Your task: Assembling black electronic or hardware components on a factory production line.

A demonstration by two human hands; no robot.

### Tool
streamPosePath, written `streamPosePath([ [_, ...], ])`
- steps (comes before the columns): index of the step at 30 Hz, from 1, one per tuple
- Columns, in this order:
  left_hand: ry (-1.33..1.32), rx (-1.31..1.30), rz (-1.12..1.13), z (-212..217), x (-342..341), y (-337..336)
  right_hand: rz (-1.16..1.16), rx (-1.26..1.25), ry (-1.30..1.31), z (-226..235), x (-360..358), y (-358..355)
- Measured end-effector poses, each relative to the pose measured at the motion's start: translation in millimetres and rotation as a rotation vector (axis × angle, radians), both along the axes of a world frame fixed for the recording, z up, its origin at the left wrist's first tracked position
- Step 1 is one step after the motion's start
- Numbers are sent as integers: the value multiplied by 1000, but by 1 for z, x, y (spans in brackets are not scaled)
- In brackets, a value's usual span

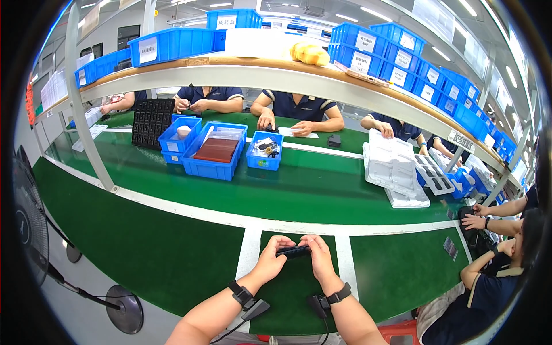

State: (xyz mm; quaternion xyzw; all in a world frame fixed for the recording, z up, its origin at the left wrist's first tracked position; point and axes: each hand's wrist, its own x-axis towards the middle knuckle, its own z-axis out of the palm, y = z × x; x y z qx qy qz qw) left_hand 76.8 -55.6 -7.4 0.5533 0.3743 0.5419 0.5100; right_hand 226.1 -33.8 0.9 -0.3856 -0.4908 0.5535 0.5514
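1. Black slim part [294, 251] was btwn L hand [271, 257] & R hand [319, 255], over the green tabletop [190, 247]; couldn't tell if it touched the surface.
2. L hand pinched its L end, thumb on near side, fingers curled beyond. R hand had its R end, fingers bent over it; exact contact partly hidden.
3. Both wrists, just below the hands, wore black straps [240, 294] w/ small dark units [256, 310]; thin cables ran down from these.
4. White strips [345, 259] ran just L & just R of the hands; another crossed just beyond them.
5. Beyond hands, slightly L: small blue bin [264, 164] w/ mixed small pcs. Next to it, farther L: bigger blue bin [208, 170] w/ reddish-brown flat stack [215, 150]. Farther L again: black slotted tray [152, 123], propped up at a tilt.
6. Beyond hands, well to R: white trays [394, 164], stacked unevenly.
7. Far side, straight across from hands: co-worker in dark shirt [302, 107], w/ white sheet [300, 133] by one hand.
8. Well R of hands: small dark flat piece [450, 248] on tabletop, near a seated person [491, 305].
9. Well L of hands, off tabletop: round fan base [125, 309] on floor.
10. High beyond hands: shelf [230, 73] w/ blue bins [172, 46] & yellow bundle [310, 53].
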Motion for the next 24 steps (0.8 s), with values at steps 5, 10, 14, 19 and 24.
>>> streamPosePath([
  [5, -108, 2, 62, -12, 0, 4, 124, 19, 40, 4, -1, -2],
  [10, -18, -69, 63, -11, -2, 3, 120, 32, -100, -1, 0, -4],
  [14, 195, -45, 152, -8, -5, 1, 169, 24, -189, 5, -5, -6],
  [19, 275, 125, 219, 5, -6, 1, 148, 140, -183, 1, -4, -2],
  [24, 146, 32, 152, -3, -11, 5, 149, 53, -119, -4, 0, 2],
])
